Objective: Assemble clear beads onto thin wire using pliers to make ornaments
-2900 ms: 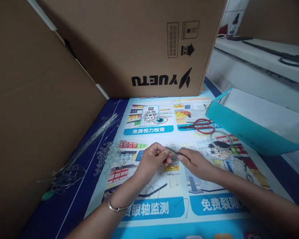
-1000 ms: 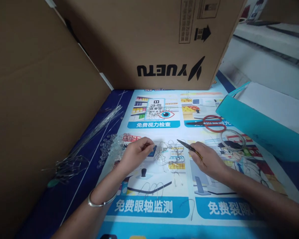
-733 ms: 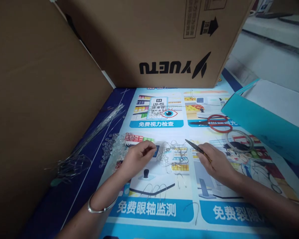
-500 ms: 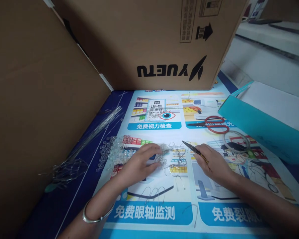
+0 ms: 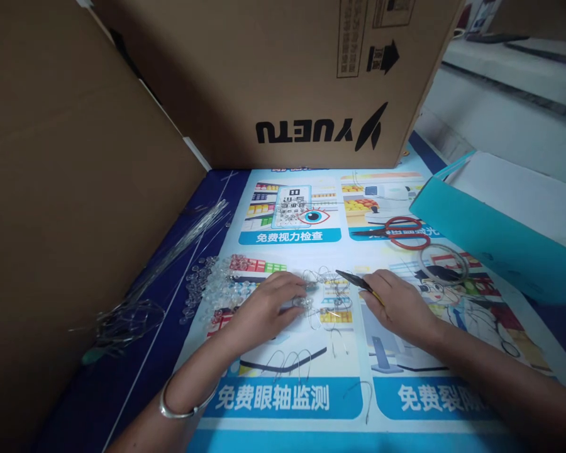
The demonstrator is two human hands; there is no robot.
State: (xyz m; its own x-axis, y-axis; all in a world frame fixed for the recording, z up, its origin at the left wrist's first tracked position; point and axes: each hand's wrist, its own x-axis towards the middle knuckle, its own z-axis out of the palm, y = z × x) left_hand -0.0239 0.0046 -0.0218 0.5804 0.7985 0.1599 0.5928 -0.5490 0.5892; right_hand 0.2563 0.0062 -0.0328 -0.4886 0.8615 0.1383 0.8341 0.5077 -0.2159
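- Left hand [image 5: 268, 308]: lies palm down at centre frame, fingers spread flat over a tangle of thin wire pieces [image 5: 327, 296] on the printed mat [image 5: 311, 352]; it presses rather than pinches.
- Right hand [image 5: 399, 305]: right of centre, closed around small dark pliers [image 5: 353, 280] whose tip points left toward the wire tangle.
- Clear beads [image 5: 212, 289]: scattered just left of the left hand.
- Long wire bundle [image 5: 170, 258]: left of frame, beside the cardboard wall [image 5: 75, 189].
- Red scissors [image 5: 396, 231] and teal box [image 5: 490, 245]: upper right of the mat.
- Cardboard box [image 5: 287, 75]: top of frame.
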